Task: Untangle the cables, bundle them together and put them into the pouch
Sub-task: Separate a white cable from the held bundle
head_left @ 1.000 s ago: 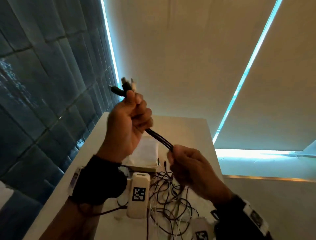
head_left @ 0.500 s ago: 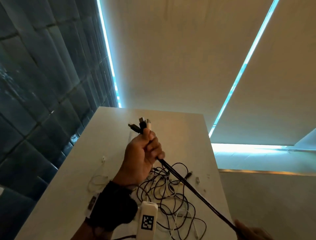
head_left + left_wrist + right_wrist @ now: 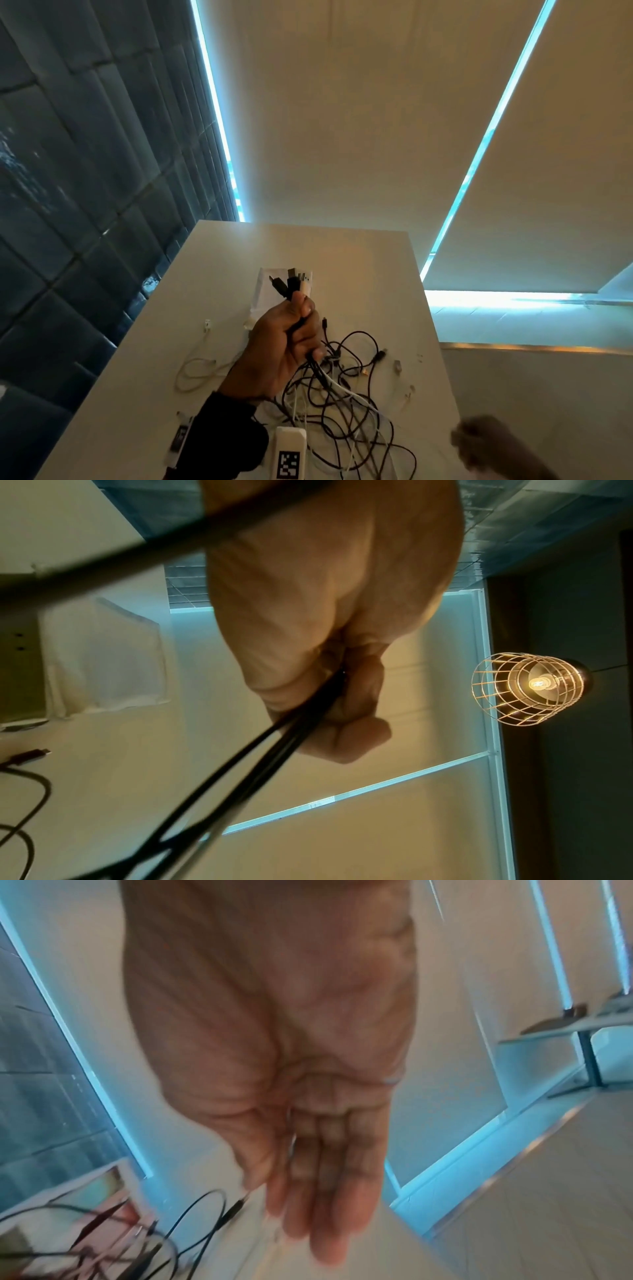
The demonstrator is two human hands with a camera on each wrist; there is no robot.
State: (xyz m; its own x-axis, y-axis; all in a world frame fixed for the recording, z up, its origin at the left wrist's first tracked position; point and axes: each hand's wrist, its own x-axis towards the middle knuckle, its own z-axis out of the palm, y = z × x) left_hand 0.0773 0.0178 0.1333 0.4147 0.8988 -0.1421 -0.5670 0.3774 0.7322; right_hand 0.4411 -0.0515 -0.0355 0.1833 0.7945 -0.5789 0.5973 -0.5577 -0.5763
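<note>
My left hand (image 3: 291, 339) is raised over the white table (image 3: 376, 260) and grips a bunch of cables (image 3: 294, 284) just below their black and white plugs. In the left wrist view the fist (image 3: 329, 691) is closed round several black cables (image 3: 260, 764) that run down from it. The rest of the cables lie in a black and white tangle (image 3: 346, 404) on the table under the hand. A white pouch (image 3: 265, 289) lies flat behind the plugs. My right hand (image 3: 479, 442) is blurred at the lower right; in the right wrist view its fingers (image 3: 329, 1191) are straight and hold nothing.
A single pale cable (image 3: 198, 370) lies looped at the table's left side. Small connectors (image 3: 397, 365) are scattered near the right edge. A dark padded wall (image 3: 85, 171) runs along the left. A caged lamp (image 3: 527, 688) hangs overhead.
The right hand slid down the cable bunch and let go; the taut black cables now hang slack into the tangle. The left hand came lower with the plugs still held.
</note>
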